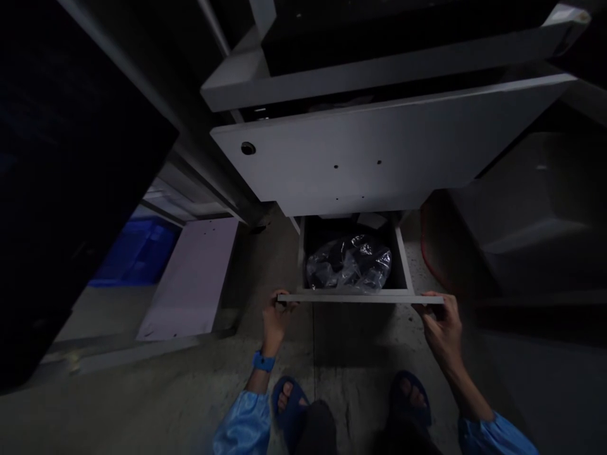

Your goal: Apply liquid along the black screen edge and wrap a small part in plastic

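Observation:
Below the upper drawer front, a white drawer [405, 262] stands pulled out. My left hand [275, 322] grips the left end of its front panel [360, 299], fingers bent over the edge. At the panel's right end, my right hand [443, 325] has its fingers curled round the board in the same way. A clear plastic bag [351, 262] with dark contents lies inside the drawer. Behind it, a small pale piece [372, 220] shows partly; the back of the drawer is hidden under the upper front.
Above sits a larger white drawer front [355, 151] with a round lock, slightly ajar. On the left are a pale board [192, 278] and a blue bin [137, 249]. Pale boxes [516, 189] stand at right. My feet in blue sandals [289, 404] are on the concrete floor.

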The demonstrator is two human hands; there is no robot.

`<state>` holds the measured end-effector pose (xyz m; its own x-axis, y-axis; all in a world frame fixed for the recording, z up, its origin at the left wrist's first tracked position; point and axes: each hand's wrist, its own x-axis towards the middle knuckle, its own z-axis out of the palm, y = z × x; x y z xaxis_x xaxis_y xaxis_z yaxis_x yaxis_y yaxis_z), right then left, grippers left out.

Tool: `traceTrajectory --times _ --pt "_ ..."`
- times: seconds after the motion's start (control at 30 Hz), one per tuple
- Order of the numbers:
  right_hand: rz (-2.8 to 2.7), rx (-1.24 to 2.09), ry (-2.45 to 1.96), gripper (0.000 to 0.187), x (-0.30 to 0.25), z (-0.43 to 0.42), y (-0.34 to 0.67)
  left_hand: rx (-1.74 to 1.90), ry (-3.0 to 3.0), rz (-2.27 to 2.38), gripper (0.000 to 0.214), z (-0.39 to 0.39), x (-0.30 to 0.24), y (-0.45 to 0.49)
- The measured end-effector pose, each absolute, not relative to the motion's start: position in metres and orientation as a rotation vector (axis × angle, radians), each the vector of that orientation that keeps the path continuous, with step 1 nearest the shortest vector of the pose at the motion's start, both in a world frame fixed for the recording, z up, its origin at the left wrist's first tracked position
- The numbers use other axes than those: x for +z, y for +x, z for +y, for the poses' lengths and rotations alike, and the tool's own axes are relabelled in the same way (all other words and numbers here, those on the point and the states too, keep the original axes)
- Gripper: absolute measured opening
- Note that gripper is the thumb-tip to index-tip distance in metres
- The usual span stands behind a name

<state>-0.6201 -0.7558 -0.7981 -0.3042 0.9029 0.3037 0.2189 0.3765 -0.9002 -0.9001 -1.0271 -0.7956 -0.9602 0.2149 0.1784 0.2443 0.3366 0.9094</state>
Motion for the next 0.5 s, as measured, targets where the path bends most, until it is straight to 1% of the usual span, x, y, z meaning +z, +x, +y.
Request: traceTrajectory --times 0.17,0.33,0.5 --pt "-1.729 1.003 -0.987 0.041 -0.805 -0.767 -0.61 -1.832 -0.365 -2.565 0.021 -1.037 -0.803 -0.889" --pt "-1.719 0.97 -1.027 0.04 -0.806 -0.773 -0.606 -1.88 -0.312 -2.535 0.021 -1.041 -0.81 -0.882" --pt "-1.698 1.005 -0.989 0.038 -0.806 -0.773 -0.608 -1.904 -0.283 -2.541 0.024 -1.042 -0.817 -0.882"
